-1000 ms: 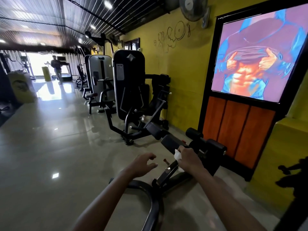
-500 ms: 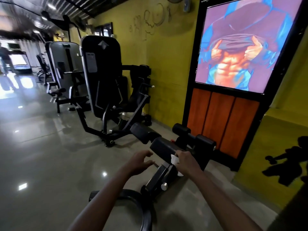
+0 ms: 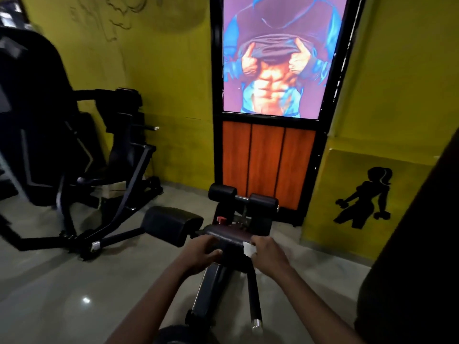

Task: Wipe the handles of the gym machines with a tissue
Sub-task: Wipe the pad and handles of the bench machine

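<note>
Low on the grey floor, before the yellow wall: one small black bench-type gym machine, person bent over it, both bare forearms reaching in from below.

Item, padded bar: dark cushioned roll lying crosswise at the near end of the machine, both hands on it.

Item, left hand: set on the left part of the padded bar, fingers curled over its near edge, thumb lying along the underside. It grips the bar.

Item, right hand: on the right end of the same bar, fingers bent down over a tissue and pinching it against the pad.

Item, tissue: white, crumpled, only a small patch showing between the right hand and the bar, touching both.

Item, second pad: larger black cushion, just left of the bar and slightly behind it.

Item, pair of black foam rollers: side by side beyond the bar, near the wall panel; a red knob sits below them.

Item, metal-tipped black tube: runs from under the right hand toward the viewer.

Item, large black weight machine: stands to the left, well apart, blurred.

Item, framed poster of a bare torso: upright on the wall above orange wood panels.

Item, black silhouette of a figure with dumbbells: painted on the low yellow ledge at right.
</note>
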`<state>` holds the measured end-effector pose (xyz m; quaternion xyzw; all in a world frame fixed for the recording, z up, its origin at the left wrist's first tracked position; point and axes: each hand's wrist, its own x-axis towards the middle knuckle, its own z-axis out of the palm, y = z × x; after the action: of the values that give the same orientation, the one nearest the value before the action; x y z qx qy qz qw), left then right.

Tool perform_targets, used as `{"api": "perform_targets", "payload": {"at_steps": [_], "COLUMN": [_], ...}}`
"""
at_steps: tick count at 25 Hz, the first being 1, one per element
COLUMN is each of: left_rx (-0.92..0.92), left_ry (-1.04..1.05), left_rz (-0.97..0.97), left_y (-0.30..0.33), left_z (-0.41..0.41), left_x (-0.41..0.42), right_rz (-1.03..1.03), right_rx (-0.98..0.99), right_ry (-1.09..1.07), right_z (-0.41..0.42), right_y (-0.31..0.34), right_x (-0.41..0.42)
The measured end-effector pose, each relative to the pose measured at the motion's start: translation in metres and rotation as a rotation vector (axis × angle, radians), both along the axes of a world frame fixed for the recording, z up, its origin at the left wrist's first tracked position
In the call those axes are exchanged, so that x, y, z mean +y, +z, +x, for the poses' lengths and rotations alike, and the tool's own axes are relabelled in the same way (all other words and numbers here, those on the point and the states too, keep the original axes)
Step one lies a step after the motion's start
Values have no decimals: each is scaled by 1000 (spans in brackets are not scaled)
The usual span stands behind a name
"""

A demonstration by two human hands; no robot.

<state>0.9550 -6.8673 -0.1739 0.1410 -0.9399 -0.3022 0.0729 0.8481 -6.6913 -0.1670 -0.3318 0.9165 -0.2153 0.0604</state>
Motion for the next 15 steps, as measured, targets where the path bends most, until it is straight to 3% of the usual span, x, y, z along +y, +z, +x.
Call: {"api": "perform_targets", "payload": {"at_steps": [10, 15], "left_rx": [48, 49], "left_ry": [-165, -292], "left_rz": [86, 15], "left_y": [-66, -112], "left_z": [-71, -127], "left_x": [-49, -75], "right_rz": [-4, 8], "right_rx": [-75, -128], "right_ry": [-139, -306], "right_z": [-47, -68], "right_y": [-42, -79], "right_x": [-37, -54]}}
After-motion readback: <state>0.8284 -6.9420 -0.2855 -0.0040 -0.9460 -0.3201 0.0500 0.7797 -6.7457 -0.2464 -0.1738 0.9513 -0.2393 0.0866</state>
